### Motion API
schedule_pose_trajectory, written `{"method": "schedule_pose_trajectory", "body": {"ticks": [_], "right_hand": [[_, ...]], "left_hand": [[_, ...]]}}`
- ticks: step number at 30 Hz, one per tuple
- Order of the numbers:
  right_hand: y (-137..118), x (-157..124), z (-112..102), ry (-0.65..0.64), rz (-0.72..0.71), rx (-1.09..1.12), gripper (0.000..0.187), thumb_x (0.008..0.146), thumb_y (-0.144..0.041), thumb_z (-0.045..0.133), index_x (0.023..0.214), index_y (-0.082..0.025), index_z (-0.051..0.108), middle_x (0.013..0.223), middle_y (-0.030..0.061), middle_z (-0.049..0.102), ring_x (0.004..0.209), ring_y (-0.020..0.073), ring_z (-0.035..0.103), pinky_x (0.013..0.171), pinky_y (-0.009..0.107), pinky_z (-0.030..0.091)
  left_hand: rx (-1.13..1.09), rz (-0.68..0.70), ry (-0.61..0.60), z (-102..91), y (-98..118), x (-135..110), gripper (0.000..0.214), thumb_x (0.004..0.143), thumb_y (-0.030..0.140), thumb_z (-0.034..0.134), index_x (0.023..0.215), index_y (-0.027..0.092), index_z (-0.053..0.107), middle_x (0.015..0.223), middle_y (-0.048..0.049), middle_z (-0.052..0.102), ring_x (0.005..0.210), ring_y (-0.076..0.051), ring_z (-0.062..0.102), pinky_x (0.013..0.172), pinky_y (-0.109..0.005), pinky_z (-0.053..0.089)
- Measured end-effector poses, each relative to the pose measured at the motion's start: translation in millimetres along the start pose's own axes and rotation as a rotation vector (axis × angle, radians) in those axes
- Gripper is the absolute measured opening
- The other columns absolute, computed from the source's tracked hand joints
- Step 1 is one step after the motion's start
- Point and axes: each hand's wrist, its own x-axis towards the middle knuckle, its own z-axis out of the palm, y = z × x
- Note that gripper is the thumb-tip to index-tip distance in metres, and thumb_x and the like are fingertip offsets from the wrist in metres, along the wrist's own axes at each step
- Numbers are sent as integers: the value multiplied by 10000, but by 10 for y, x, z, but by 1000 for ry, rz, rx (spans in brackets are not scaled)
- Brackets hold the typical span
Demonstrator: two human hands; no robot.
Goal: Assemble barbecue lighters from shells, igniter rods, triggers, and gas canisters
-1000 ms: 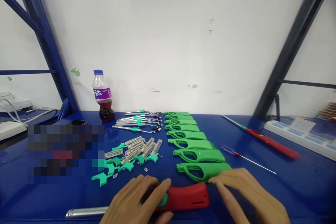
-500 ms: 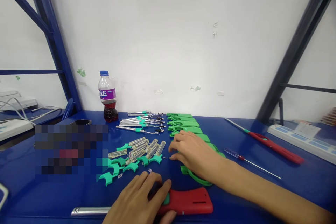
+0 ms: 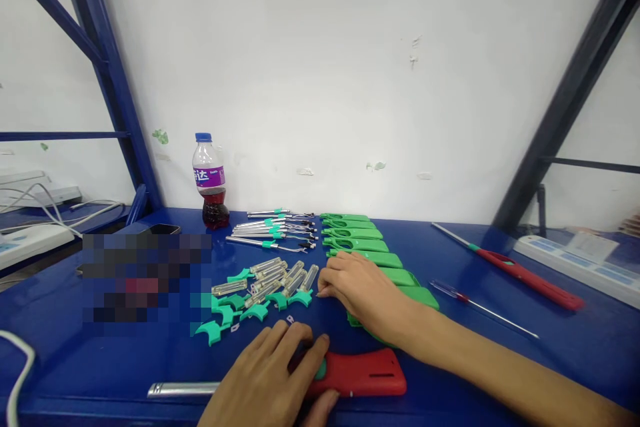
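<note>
My left hand (image 3: 273,377) lies over a red lighter body (image 3: 367,372) with a metal tube (image 3: 183,389) sticking out to the left, gripping it near the green trigger at the table's front edge. My right hand (image 3: 363,293) reaches forward across the row of green handle shells (image 3: 360,243). Its fingertips are pinched together beside the pile of clear gas tubes with teal bases (image 3: 265,287). Whether anything is between those fingertips is too small to see.
Behind the tubes lies a bunch of metal nozzle rods (image 3: 273,230). A drink bottle (image 3: 210,180) stands by the wall. A finished red lighter (image 3: 515,270) and a thin screwdriver (image 3: 480,307) lie at right. A power strip (image 3: 580,257) is far right, cables (image 3: 30,213) left.
My right hand left the red lighter's end and reached forward over the green shells to the clear tubes. My left hand stayed on the red lighter.
</note>
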Motion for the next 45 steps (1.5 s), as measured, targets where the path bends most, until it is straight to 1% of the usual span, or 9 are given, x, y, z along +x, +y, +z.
{"method": "schedule_pose_trajectory", "body": {"ticks": [7, 15, 18, 23, 27, 32, 35, 39, 45], "right_hand": [[57, -76, -167, 44, 60, 97, 152, 1040, -176, 689, 902, -198, 748, 896, 37, 771, 884, 223, 652, 752, 331, 397], [16, -251, -444, 55, 122, 127, 113, 1047, -221, 709, 963, -226, 784, 974, 27, 792, 948, 205, 707, 800, 303, 465], [-35, -138, -394, 13, 122, 79, 94, 1020, -257, 754, 946, -214, 793, 938, 46, 792, 931, 232, 712, 748, 315, 443], [-131, 26, -259, -47, 130, -23, 186, 1035, -323, 733, 934, -169, 757, 890, 86, 775, 864, 259, 709, 654, 325, 368], [-182, 28, -198, -73, 104, -69, 107, 1033, -271, 731, 1020, -165, 735, 986, 96, 777, 908, 258, 710, 679, 324, 373], [-123, 16, -106, -74, 67, -83, 130, 1061, -238, 674, 961, -173, 726, 886, 79, 756, 869, 248, 695, 686, 331, 368], [-95, 19, -65, -64, 50, -71, 109, 1062, -223, 667, 979, -177, 721, 910, 72, 757, 877, 232, 688, 696, 329, 376], [-142, 14, -76, -41, 87, -60, 148, 1081, -245, 639, 981, -171, 720, 915, 82, 757, 855, 231, 686, 665, 333, 357], [-177, 23, -68, -37, 103, -21, 78, 1058, -231, 678, 1011, -184, 719, 913, 59, 755, 823, 209, 667, 636, 319, 293]], "left_hand": [[-3, -16, 1, -1, 14, -23, 361, 1114, 430, 510, 1360, 240, 693, 1178, -54, 779, 1038, -250, 772, 926, -366, 660], [15, -28, -4, -7, 39, -9, 367, 1123, 421, 491, 1382, 242, 679, 1205, -53, 772, 1068, -241, 755, 946, -343, 640], [14, -35, -16, -19, 51, -11, 365, 1126, 408, 477, 1381, 242, 678, 1208, -59, 769, 1068, -246, 753, 936, -353, 644], [-6, -29, -35, -45, 57, -7, 361, 1116, 399, 500, 1387, 228, 666, 1201, -63, 767, 1046, -261, 755, 904, -386, 656], [-17, -43, -39, -55, 72, 17, 352, 1109, 390, 525, 1384, 221, 665, 1197, -67, 768, 1053, -262, 749, 903, -382, 649], [-33, -58, -66, -59, 88, 18, 353, 1105, 400, 531, 1380, 225, 666, 1188, -60, 772, 1067, -274, 743, 909, -405, 648], [-38, -63, -66, -61, 90, 11, 353, 1113, 397, 517, 1388, 227, 659, 1201, -57, 769, 1078, -274, 741, 909, -412, 652], [-36, -59, -61, -65, 84, 15, 359, 1118, 390, 502, 1395, 221, 656, 1204, -64, 769, 1071, -272, 744, 912, -410, 654], [-33, -59, -54, -91, 84, 31, 357, 1122, 387, 483, 1382, 224, 666, 1216, -72, 762, 1069, -272, 745, 904, -403, 656]]}}
